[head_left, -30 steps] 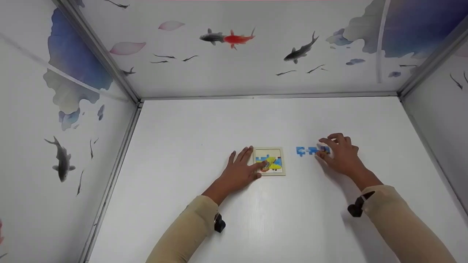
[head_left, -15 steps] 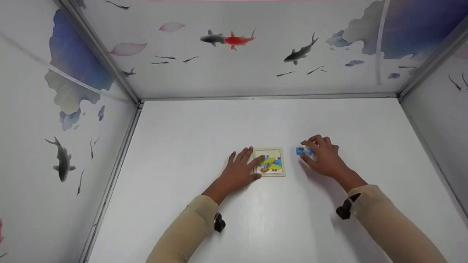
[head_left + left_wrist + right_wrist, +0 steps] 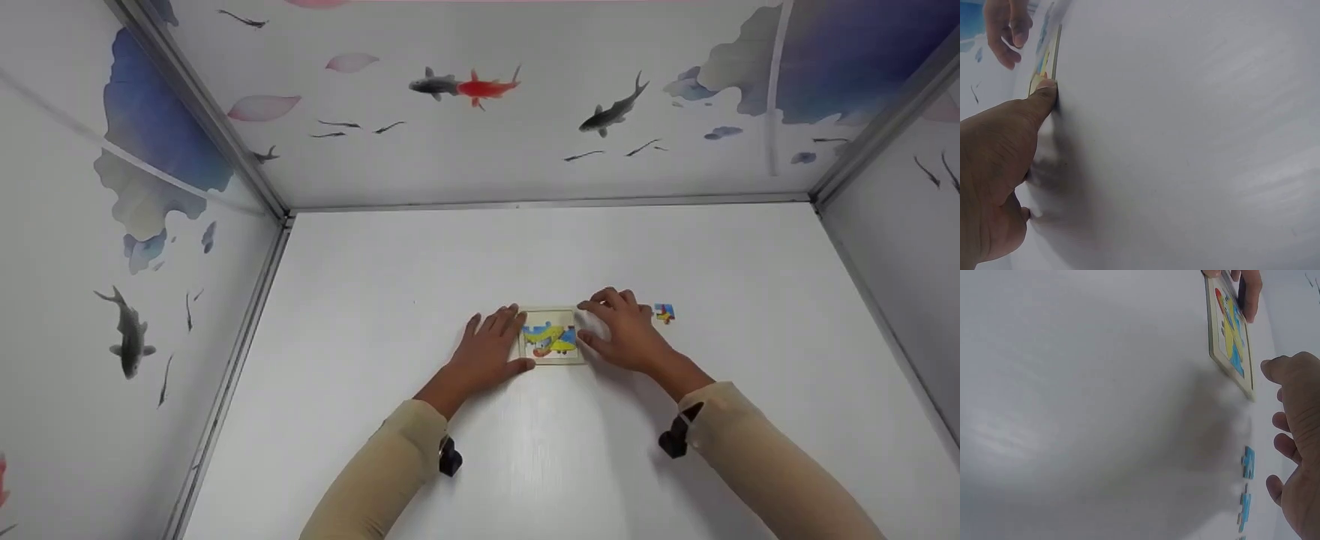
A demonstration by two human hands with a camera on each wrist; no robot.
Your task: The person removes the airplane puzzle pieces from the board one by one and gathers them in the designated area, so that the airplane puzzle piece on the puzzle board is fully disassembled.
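Observation:
A small wooden puzzle frame [image 3: 552, 309] lies flat on the white table, with a yellow airplane picture filling its lower part and bare wood above. My left hand [image 3: 487, 349] rests at its left side, thumb at the near corner and extended fingers at the far corner. At the frame's right edge hovers my right hand [image 3: 626, 330], fingers bent and apart from the thumb; nothing shows between them. Under that hand, in the right wrist view, a blue jigsaw piece [image 3: 1248, 463] and another blue piece [image 3: 1245, 511] lie on the table. A blue, red and yellow jigsaw piece [image 3: 664, 311] shows beyond the right hand.
A white back wall [image 3: 517, 172] painted with fish and side walls enclose the table [image 3: 375, 262]. A metal strip runs along the table's far edge. Black wrist cameras hang under both sleeves.
My right hand has travelled left from the loose jigsaw pieces to the frame's right edge. The left index finger has drawn back off the airplane picture toward the frame's left side.

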